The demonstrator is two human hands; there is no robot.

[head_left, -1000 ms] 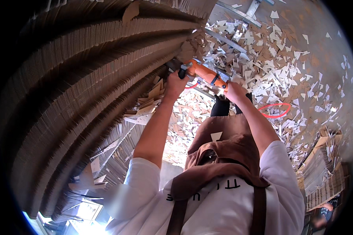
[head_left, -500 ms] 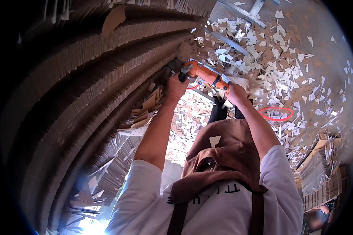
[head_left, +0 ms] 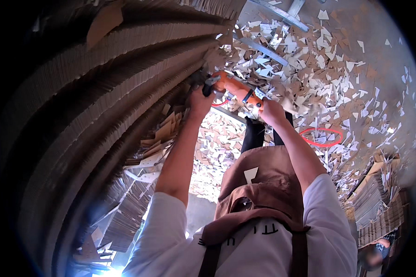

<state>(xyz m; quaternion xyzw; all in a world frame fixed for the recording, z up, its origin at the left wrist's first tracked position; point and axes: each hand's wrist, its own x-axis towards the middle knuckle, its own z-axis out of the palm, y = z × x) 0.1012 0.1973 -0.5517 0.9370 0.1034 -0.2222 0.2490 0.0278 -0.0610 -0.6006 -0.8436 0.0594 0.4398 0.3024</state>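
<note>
Both my hands grip an orange handheld power tool [head_left: 238, 88] with a black band round its body. My left hand [head_left: 201, 100] is closed round the black side handle near the tool's front end. At the rear end, my right hand [head_left: 272, 112] wraps the orange grip. The tool's head is against or very close to the edge of a tall stack of brown cardboard sheets [head_left: 111, 85]; dust or blur hides the exact contact. A red hose [head_left: 322, 145] shows in loops below the tool and right of my right forearm.
Cardboard scraps [head_left: 309, 87] cover much of the floor. Metal bars [head_left: 268, 50] lie at the far side. More stacked cardboard [head_left: 372, 203] stands at the lower right, with part of another person [head_left: 379, 251] beside it. A loose cardboard flap [head_left: 105, 24] sticks out at the upper left.
My hands and the tool sit slightly farther left in the picture, and the surroundings have shifted a little too. The loose flap at the upper left appears farther left. Both grips are unchanged.
</note>
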